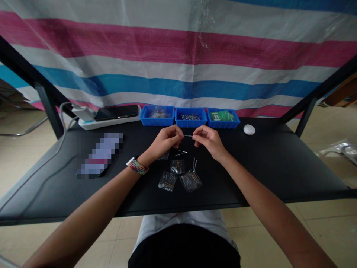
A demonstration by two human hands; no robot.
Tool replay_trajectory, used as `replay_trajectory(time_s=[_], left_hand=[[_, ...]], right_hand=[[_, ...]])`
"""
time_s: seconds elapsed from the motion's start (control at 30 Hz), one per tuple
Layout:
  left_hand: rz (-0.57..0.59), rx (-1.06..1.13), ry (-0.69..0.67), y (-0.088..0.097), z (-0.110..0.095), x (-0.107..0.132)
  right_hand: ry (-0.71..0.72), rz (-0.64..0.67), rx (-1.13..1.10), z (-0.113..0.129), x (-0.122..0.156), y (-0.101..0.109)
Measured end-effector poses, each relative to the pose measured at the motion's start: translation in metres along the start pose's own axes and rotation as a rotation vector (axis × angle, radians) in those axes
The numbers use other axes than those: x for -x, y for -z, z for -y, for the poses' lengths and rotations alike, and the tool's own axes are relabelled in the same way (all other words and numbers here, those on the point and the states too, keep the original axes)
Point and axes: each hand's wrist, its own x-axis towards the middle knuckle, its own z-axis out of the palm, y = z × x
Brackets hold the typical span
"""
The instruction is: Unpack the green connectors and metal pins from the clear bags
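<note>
In the head view, the left hand [170, 137] and the right hand [208, 139] are facing each other over the black flat-topped table [264, 160], both closing their fingertips in a pinch on opposite ends of a slender silver metal pin [188, 136], which is hanging level in the gap between them, clear of the tabletop. The step in hand seems to be handling this one piece, perhaps fitting or straightening it; the fingers are hiding its ends, so I cannot tell which. The next move is probably calling for a light, steady pinch and careful alignment along the pin's length. Just below the hands, two thin silver loose pins [181, 153] are lying crossed or nearly so, and nearer the body, below the right hand, another silver metal pair [194, 163] is lying beside three small clear plastic bags [177, 166] holding copper-coloured slim pieces. Beyond the hands, an open blue plastic bin [191, 124] is holding many more silver pins, with similar blue bins [225, 124] flanking it. Farther out past the right hand, a smooth white oval object [249, 129] is resting alone.
</note>
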Motion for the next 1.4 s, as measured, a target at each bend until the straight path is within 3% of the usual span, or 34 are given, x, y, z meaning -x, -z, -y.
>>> replay_trajectory(time_s=[0.23,0.37,0.47,0.67,0.8,1.0,1.1,1.23,1.4], left_hand=[[-0.025,-0.014,-0.041,0.006,0.001,-0.003],[-0.015,-0.435,-0.151,0.023,0.004,-0.005],[0.072,-0.745,-0.189,0.035,0.007,-0.005],[0.241,-0.865,-0.202,0.039,0.011,-0.003],[0.260,-0.905,-0.206,0.038,0.011,-0.003],[0.226,-0.912,-0.184,0.038,0.009,-0.002],[0.192,-0.851,-0.185,0.037,0.010,-0.004],[0.113,-0.649,-0.192,0.032,0.008,-0.005],[0.071,-0.450,-0.146,0.024,-0.002,-0.002]], right_hand=[[0.111,-0.094,0.015,0.003,-0.001,0.004],[0.281,-0.309,0.094,0.002,-0.008,0.011],[0.389,-0.466,0.232,0.000,-0.014,0.018],[0.503,-0.594,0.519,-0.005,-0.026,0.025],[0.508,-0.449,0.703,-0.008,-0.030,0.028],[0.528,-0.324,0.727,-0.003,-0.020,0.022],[0.537,-0.222,0.697,-0.001,-0.011,0.012],[0.430,-0.084,0.605,-0.005,-0.001,-0.005],[0.269,-0.038,0.380,-0.012,0.003,-0.017]])
